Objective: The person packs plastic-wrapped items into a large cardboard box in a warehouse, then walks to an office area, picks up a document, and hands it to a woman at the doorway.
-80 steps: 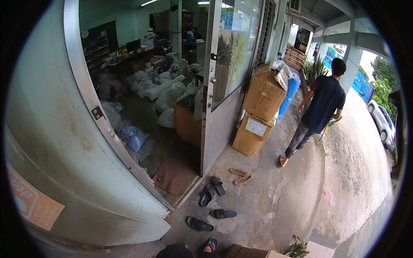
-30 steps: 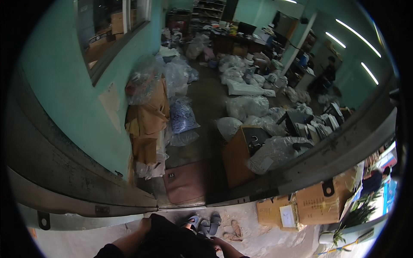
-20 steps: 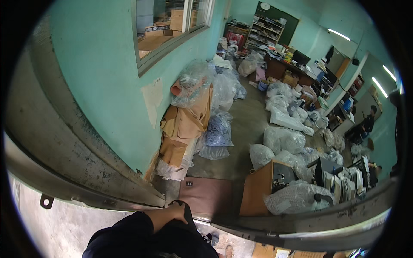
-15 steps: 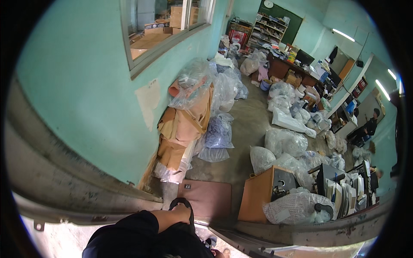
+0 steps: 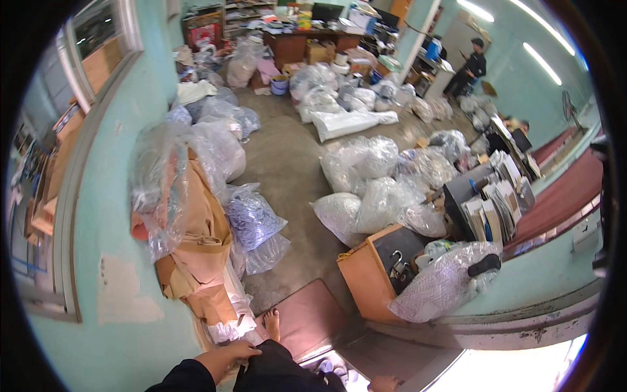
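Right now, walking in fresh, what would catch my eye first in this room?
Clear plastic bags bulging with goods crowd the concrete floor on both sides of a narrow path. Against the teal wall on the left, flattened brown cardboard leans under plastic wrap. Nearest you, a bare foot stands on a maroon doormat, with your left hand resting on your dark trouser leg.

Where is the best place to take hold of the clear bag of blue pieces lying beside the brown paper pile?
Probably the gathered top of the clear bag, from above on the open-floor side. The brown paper pile blocks its other side, and the bag looks soft and full, so its body gives no firm grip.
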{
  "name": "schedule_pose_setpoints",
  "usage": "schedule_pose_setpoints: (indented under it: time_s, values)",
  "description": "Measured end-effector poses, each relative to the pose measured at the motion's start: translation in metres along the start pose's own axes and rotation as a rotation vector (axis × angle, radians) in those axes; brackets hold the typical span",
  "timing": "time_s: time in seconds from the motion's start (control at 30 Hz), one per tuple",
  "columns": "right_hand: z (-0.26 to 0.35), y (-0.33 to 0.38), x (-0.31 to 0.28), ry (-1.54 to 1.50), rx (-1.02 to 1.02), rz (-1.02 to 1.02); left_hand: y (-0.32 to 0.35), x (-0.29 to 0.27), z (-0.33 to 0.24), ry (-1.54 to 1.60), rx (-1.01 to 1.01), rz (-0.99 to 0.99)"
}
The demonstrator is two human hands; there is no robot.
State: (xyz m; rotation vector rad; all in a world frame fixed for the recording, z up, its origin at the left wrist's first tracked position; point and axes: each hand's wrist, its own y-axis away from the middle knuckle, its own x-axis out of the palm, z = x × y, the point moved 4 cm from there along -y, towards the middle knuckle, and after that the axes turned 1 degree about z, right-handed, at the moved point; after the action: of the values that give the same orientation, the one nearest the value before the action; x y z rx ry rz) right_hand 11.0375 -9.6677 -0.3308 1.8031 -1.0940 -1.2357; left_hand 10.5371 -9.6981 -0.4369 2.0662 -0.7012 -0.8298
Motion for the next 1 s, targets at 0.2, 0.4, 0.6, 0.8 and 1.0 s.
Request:
schedule_pose_setpoints:
  time_s: [0.2,0.4,0.6,0.8,1.0]
  values:
    - [0.014,0.066,-0.069,0.123,0.021,0.05,0.026,-0.042,0.065,0.308,-0.237,-0.143]
    - [0.042,0.056,-0.103,0.016,-0.036,0.153,0.02,-0.102,0.057,0.077,-0.208,-0.186]
    - [0.085,-0.037,-0.154,-0.433,-0.189,0.099,-0.037,-0.155,0.005,0.363,-0.285,-0.123]
    - [0.104,-0.18,-0.282,-0.91,-0.327,0.171,-0.112,-0.266,-0.068,0.203,-0.336,-0.388]
    - [0.093,-0.307,-0.632,-1.534,-0.609,-0.199,-0.187,-0.411,-0.13,0.843,-0.148,-0.67]
